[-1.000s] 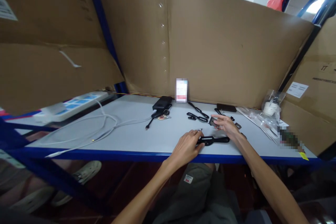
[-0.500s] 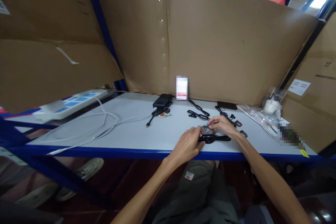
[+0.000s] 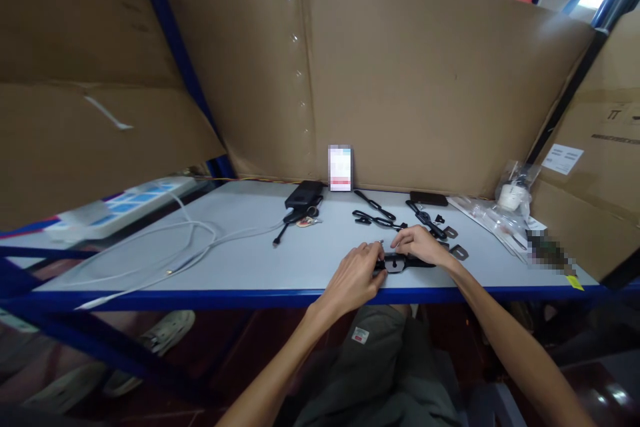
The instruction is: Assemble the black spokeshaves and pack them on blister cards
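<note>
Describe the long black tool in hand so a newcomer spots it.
Find the blue-edged pale grey table; near its front edge, right of centre, lies the long black tool, a grey metal plate at its middle. Unlike the black pieces behind, it is gripped by the left hand.

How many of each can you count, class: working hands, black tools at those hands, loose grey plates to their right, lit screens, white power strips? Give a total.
Left hand and right hand: 2
Black tool: 1
Loose grey plates: 2
Lit screen: 1
White power strip: 1
Total: 7
</note>
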`<state>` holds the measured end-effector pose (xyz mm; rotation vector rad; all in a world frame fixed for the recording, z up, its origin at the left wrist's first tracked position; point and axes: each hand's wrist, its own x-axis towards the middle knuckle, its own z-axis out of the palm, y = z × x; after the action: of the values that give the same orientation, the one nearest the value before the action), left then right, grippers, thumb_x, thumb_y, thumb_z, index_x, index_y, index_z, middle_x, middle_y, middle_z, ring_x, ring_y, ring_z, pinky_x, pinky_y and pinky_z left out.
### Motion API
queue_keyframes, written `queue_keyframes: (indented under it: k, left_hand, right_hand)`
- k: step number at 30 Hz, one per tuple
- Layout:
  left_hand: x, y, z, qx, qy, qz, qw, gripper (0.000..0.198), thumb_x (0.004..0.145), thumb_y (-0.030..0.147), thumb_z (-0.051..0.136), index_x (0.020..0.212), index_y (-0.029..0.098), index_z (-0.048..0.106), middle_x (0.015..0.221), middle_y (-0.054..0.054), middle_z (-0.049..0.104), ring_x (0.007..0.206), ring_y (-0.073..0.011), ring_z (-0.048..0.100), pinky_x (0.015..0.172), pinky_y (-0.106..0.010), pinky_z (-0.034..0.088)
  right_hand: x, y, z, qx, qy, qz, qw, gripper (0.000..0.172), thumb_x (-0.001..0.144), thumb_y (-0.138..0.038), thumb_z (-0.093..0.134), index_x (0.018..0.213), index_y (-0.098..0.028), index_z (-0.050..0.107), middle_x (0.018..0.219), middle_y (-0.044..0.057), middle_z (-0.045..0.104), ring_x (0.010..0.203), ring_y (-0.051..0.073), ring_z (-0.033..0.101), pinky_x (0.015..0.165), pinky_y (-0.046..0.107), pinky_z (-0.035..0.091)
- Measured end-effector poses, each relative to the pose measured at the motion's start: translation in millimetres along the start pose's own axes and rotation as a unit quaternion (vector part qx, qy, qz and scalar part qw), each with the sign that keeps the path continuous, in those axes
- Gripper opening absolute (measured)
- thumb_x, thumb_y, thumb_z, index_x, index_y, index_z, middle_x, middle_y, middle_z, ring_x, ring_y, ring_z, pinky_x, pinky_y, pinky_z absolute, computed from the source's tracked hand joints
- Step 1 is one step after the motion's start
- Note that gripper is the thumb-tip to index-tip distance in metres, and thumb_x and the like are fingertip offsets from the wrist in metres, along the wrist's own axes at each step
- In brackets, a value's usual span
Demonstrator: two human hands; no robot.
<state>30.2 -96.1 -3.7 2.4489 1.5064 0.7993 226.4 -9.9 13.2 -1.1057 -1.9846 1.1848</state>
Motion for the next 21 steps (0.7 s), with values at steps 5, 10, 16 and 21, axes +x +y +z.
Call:
queue_keyframes:
  k: [5,10,16,21]
  left_hand:
    - [1,-1,2.1,0.005,0.000,-0.001,1.000,0.008,0.091,0.027,0.051,0.097,0.023,0.048,0.093,-0.005,0.058,0.087,-0.0248,0.056,0.080,-0.037,0.042]
    - [2,-4,4.9,0.010,-0.004,-0.008,1.000,0.009,0.094,0.031,0.049,0.095,0.022,0.049,0.092,-0.005,0.059,0.086,-0.0252,0.056,0.078,-0.036,0.041]
    - [3,-7,6.6,0.005,-0.017,-0.017,1.000,0.013,0.093,0.035,0.052,0.097,0.022,0.049,0.093,-0.006,0.060,0.086,-0.0255,0.056,0.079,-0.037,0.040]
    - [4,-7,5.1,-0.001,-0.025,-0.021,0.999,0.015,0.092,0.036,0.054,0.093,0.022,0.048,0.090,-0.005,0.059,0.083,-0.0248,0.055,0.076,-0.036,0.040]
  right_hand:
    - [-7,1,4,-0.028,0.010,-0.014,0.999,0.011,0.064,-0.016,0.067,0.074,-0.018,0.073,0.063,0.000,0.070,0.063,0.017,0.064,0.063,0.025,0.047]
    - [-13,0,8,-0.073,0.042,-0.023,0.996,0.009,0.067,-0.015,0.067,0.073,-0.019,0.072,0.066,0.001,0.072,0.065,0.018,0.067,0.064,0.026,0.049]
    - [-6,-3,9,-0.166,0.101,-0.040,0.980,0.015,0.078,-0.012,0.061,0.081,-0.018,0.074,0.076,0.004,0.075,0.073,0.019,0.068,0.072,0.028,0.050]
    - [17,-10,9,-0.256,0.087,-0.071,0.960,0.025,0.078,-0.005,0.060,0.092,-0.018,0.077,0.089,0.006,0.075,0.084,0.019,0.067,0.078,0.027,0.047]
